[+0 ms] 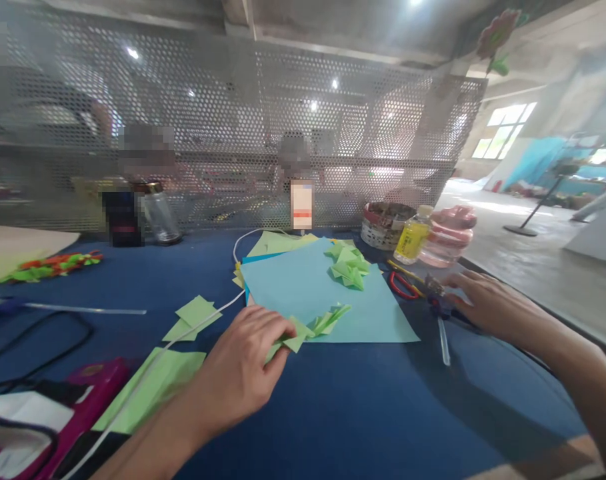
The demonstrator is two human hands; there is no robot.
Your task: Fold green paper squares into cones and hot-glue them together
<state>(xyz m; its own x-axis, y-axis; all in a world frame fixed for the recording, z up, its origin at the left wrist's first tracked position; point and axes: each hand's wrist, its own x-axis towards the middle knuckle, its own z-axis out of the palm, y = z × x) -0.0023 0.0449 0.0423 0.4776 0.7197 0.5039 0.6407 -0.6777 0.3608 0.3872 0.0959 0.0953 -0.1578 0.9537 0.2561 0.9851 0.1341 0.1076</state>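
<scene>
My left hand (pixel 255 353) is closed in a pinch on a light-green folded paper strip (pixel 325 323), whose pleated end sticks out over a pale-blue sheet (pixel 293 280). A cluster of green folded paper pieces (pixel 350 263) lies on that sheet's upper right. At the right, my right hand (pixel 483 300) has its fingers at a dark glue gun (pixel 435 293), seemingly gripping it; the fingertips are partly hidden. A clear glue stick (pixel 443 343) juts from the gun toward me. Red-handled scissors (pixel 403 285) lie just left of the gun.
Green paper squares (pixel 195 317) and larger green sheets (pixel 157 387) lie left, crossed by a white cable (pixel 203 323). A magenta device (pixel 90 393) sits at front left. Behind are a basket (pixel 383 225), a yellow-labelled bottle (pixel 411 240), a pink jug (pixel 447 237) and a perforated screen (pixel 303 100).
</scene>
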